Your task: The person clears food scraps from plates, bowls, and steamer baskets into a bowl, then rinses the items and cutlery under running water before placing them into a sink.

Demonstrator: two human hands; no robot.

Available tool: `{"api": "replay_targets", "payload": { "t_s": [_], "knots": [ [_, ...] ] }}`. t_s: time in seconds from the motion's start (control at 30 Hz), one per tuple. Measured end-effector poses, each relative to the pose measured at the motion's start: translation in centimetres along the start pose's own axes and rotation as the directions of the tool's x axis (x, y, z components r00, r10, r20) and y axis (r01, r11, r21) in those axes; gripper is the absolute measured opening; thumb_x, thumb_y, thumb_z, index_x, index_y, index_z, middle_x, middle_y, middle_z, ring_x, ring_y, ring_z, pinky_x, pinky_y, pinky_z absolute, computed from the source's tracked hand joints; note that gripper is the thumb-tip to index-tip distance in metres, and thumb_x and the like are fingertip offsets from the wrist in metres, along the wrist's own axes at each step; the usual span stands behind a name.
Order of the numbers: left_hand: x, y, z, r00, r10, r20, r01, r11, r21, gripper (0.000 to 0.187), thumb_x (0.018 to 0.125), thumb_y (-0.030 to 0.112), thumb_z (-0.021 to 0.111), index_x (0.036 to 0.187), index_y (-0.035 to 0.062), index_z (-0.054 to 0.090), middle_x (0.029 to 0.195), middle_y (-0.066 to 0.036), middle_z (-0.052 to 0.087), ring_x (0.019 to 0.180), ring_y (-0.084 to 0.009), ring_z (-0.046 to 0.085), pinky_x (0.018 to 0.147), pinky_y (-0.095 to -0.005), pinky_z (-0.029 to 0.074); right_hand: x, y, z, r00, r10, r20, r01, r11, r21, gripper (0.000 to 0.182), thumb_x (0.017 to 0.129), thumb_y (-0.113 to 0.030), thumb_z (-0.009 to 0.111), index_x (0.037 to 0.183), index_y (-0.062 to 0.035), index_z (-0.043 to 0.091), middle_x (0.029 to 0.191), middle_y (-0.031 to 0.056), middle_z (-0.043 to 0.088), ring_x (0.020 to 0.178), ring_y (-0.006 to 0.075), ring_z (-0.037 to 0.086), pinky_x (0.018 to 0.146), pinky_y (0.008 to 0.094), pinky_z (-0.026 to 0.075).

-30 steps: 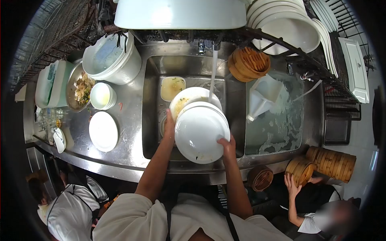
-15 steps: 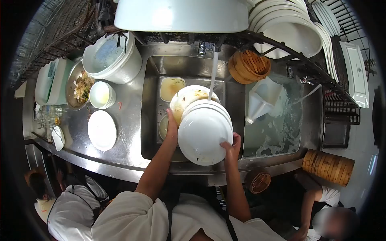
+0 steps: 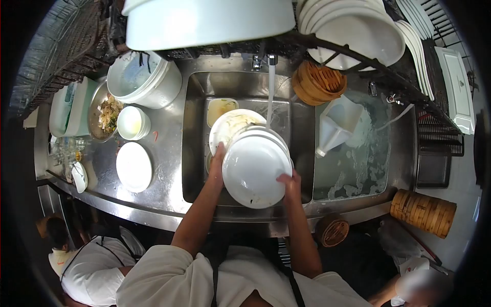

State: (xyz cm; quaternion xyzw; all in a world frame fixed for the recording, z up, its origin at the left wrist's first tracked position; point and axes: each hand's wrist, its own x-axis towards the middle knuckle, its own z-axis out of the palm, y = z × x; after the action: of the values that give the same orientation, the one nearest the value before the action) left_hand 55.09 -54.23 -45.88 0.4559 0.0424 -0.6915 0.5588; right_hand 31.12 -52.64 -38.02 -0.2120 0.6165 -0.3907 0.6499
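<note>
Over the left sink basin (image 3: 197,87), my right hand (image 3: 290,184) grips the right edge of a few overlapping white plates (image 3: 254,174), thumb on the top one. That top plate has a small dark speck near its lower edge. My left hand (image 3: 218,159) is closed on the rim of a food-smeared plate (image 3: 225,125), which lies partly behind the others. Running water (image 3: 271,92) falls from the tap (image 3: 272,60) just behind the plates. A square dish (image 3: 221,110) with yellowish liquid sits in the basin, its lower part hidden.
At right, a white plastic jug (image 3: 332,133) floats in the water-filled basin (image 3: 358,169). A bamboo steamer (image 3: 317,87) stands behind. On the left counter are a white bucket (image 3: 148,82), a bowl of food scraps (image 3: 105,115) and a plate (image 3: 134,167). Two co-workers (image 3: 97,268) (image 3: 404,291) are nearby.
The plates and both hands have shifted slightly left in view. The smeared plate has moved a little away from the water stream. The co-worker at lower right has changed position.
</note>
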Motion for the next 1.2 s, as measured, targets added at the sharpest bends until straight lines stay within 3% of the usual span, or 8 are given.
{"api": "replay_targets", "payload": {
  "t_s": [0.17,0.47,0.73,0.97,1.0,1.07,1.13,1.2],
  "knots": [
    [0.2,-0.3,1.4,0.970,-0.083,0.229,0.142,0.958,-0.250,0.072,0.096,0.062,0.045,0.142,0.0068,0.042,0.135,-0.015,0.054,0.118,-0.0265,0.058,0.097,-0.0422,0.051,-3.5,1.0,-0.5,0.984,-0.142,-0.109,0.136,0.989,-0.058,0.056,0.065,-0.004,0.059,0.120,0.0038,0.059,0.103,0.0098,0.066,0.090,0.0195,0.062,0.084,0.0307,0.048],
    [-0.1,-0.2,2.3,0.948,-0.296,0.115,0.296,0.955,0.021,0.079,0.093,0.070,0.040,0.139,0.0058,0.049,0.129,-0.015,0.060,0.118,-0.0259,0.058,0.098,-0.0410,0.049,2.8,-1.5,-1.4,0.994,-0.102,0.049,0.084,0.954,0.288,0.072,0.069,-0.001,0.057,0.140,-0.0019,0.045,0.124,0.0149,0.059,0.116,0.0311,0.056,0.094,0.0389,0.049],
    [3.1,4.4,1.0,0.997,0.016,0.081,-0.063,0.782,0.620,0.081,0.091,0.065,0.047,0.139,0.0002,0.049,0.129,-0.020,0.060,0.119,-0.0274,0.058,0.102,-0.0371,0.043,13.0,9.4,0.9,0.900,0.222,0.375,-0.375,0.834,0.405,0.051,0.092,-0.025,0.063,0.134,0.0014,0.050,0.125,0.0162,0.061,0.113,0.0311,0.059,0.100,0.0440,0.046],
    [4.7,2.4,7.3,0.835,0.535,-0.130,-0.199,0.514,0.834,0.078,0.085,0.062,0.060,0.126,-0.0046,0.055,0.107,-0.027,0.068,0.101,-0.0387,0.067,0.089,-0.0426,0.051,14.5,10.4,2.4,0.933,0.064,0.355,-0.258,0.805,0.534,0.049,0.096,-0.024,0.056,0.136,0.0023,0.047,0.130,0.0180,0.058,0.121,0.0318,0.056,0.105,0.0464,0.044],
    [5.8,0.9,7.1,0.823,0.561,-0.085,-0.242,0.482,0.842,0.078,0.084,0.061,0.063,0.126,-0.0048,0.055,0.107,-0.029,0.067,0.102,-0.0400,0.065,0.090,-0.0433,0.051,15.4,11.4,1.1,0.849,-0.412,0.332,0.456,0.887,-0.065,0.050,0.096,-0.024,0.055,0.137,0.0028,0.046,0.132,0.0183,0.057,0.122,0.0320,0.055,0.106,0.0464,0.043],
    [6.7,-0.8,6.5,0.830,0.550,-0.091,-0.192,0.435,0.880,0.075,0.083,0.059,0.065,0.122,-0.0039,0.055,0.107,-0.029,0.066,0.103,-0.0418,0.064,0.089,-0.0452,0.051,17.8,14.3,-0.5,0.597,-0.678,0.429,0.798,0.553,-0.239,0.046,0.097,-0.022,0.052,0.134,0.0052,0.047,0.129,0.0194,0.058,0.118,0.0316,0.057,0.104,0.0446,0.045],
    [6.4,-2.7,5.8,0.831,0.552,-0.066,-0.203,0.413,0.888,0.070,0.083,0.056,0.066,0.120,-0.0029,0.056,0.107,-0.028,0.066,0.099,-0.0424,0.065,0.086,-0.0464,0.051,17.2,12.0,1.6,0.898,-0.310,0.312,0.224,0.933,0.283,0.043,0.097,-0.021,0.053,0.130,0.0067,0.050,0.125,0.0208,0.060,0.115,0.0298,0.059,0.101,0.0429,0.047],
    [6.0,-3.2,4.4,0.838,0.542,0.063,-0.275,0.319,0.907,0.064,0.083,0.050,0.066,0.119,-0.0020,0.057,0.106,-0.027,0.066,0.095,-0.0420,0.065,0.083,-0.0462,0.052,18.6,11.4,2.6,0.977,-0.069,0.200,-0.068,0.792,0.606,0.044,0.095,-0.019,0.056,0.130,0.0071,0.051,0.123,0.0211,0.060,0.114,0.0303,0.060,0.099,0.0428,0.048]
  ]
}}
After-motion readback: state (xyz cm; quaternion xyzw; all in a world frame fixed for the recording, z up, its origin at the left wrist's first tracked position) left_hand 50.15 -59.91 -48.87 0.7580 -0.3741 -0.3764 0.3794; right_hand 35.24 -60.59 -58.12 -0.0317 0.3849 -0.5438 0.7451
